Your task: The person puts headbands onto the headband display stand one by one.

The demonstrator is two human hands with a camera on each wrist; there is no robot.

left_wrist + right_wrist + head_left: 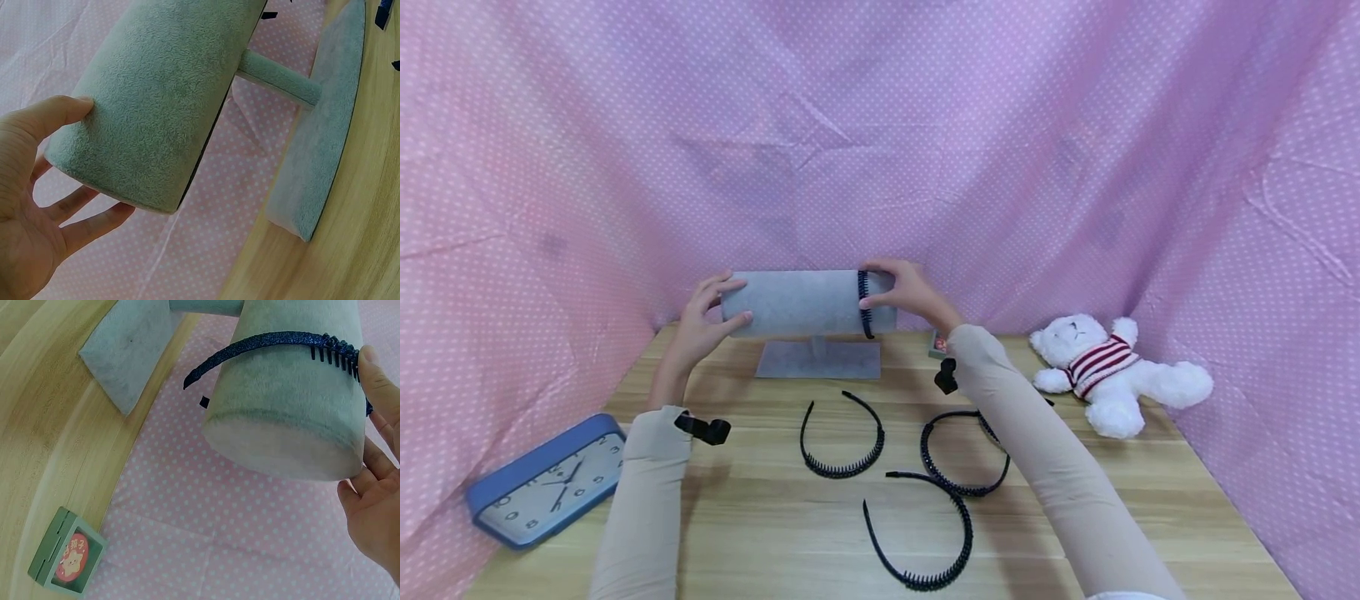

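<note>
A grey plush headband display stand (797,304), a horizontal roll on a post and flat base, stands at the back of the table. My left hand (698,327) holds the roll's left end, thumb in front and fingers round the far side, as the left wrist view shows. Near the right end, a dark glittery toothed headband (269,341) sits over the roll, its free tips hanging below. My right hand (912,289) pinches it, the thumb (372,369) on the toothed part and the other fingers behind the roll.
Several similar black headbands (842,475) lie on the wooden table in front, one partly hidden under my right sleeve. A blue clock (550,483) leans at left. A white teddy bear (1108,367) lies at right. Behind the stand's right side sits a small green box (67,553).
</note>
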